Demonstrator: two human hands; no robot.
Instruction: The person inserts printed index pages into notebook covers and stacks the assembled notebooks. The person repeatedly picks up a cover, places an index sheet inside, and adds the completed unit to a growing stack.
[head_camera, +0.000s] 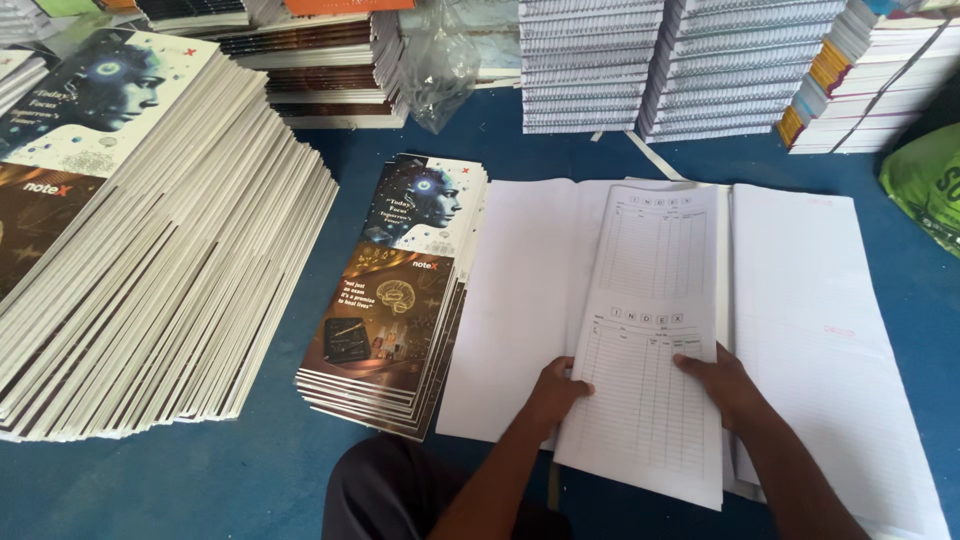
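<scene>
Index sheet (650, 340) sits on top of the opened white paper stack (810, 330), centre-right of the head view. Left hand (555, 392) pinches its lower left edge, thumb on top; right hand (722, 385) presses flat on the lower right part, fingers spread. Both grip at the near end, likely to keep the sheet square on the stack. Printed cover pile (395, 300) lies just beside the stack on the left, within reach. Larger fanned cover stack (150, 250) sits far left. Bound white bundles (660, 60) line the back. Everything rests on a blue floor covering (260, 470); green sack (925, 180) at right edge.
</scene>
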